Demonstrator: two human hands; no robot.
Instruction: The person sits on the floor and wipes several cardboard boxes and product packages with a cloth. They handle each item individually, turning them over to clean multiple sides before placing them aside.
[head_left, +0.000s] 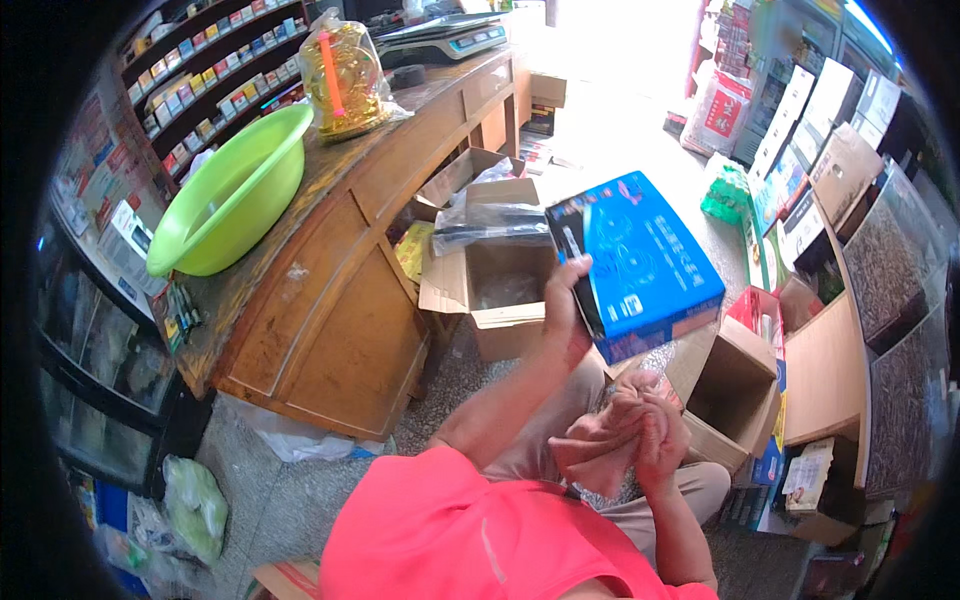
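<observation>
My left hand (566, 296) grips the near left edge of a blue printed cardboard box (645, 255). The box is held up and tilted in front of me, and bears white writing and a small printed code. Lower down, my right hand (660, 439) clutches a bunched brownish-pink cloth (604, 446) above my lap; the cloth hangs apart from the box. Below and behind the box stands an open cardboard carton (510, 334) with a clear plastic bag (487, 225) across its far flaps. To the right of my right hand is another open carton (739, 390).
A wooden counter (322, 307) runs along the left, carrying a green plastic basin (232, 195), a bagged golden ornament (345, 82) and a weighing scale (442, 37). Cigarette packs fill the shelves (217, 67) behind. On the right, boxes crowd around glass-fronted bins (892, 247) and a white sack (716, 109).
</observation>
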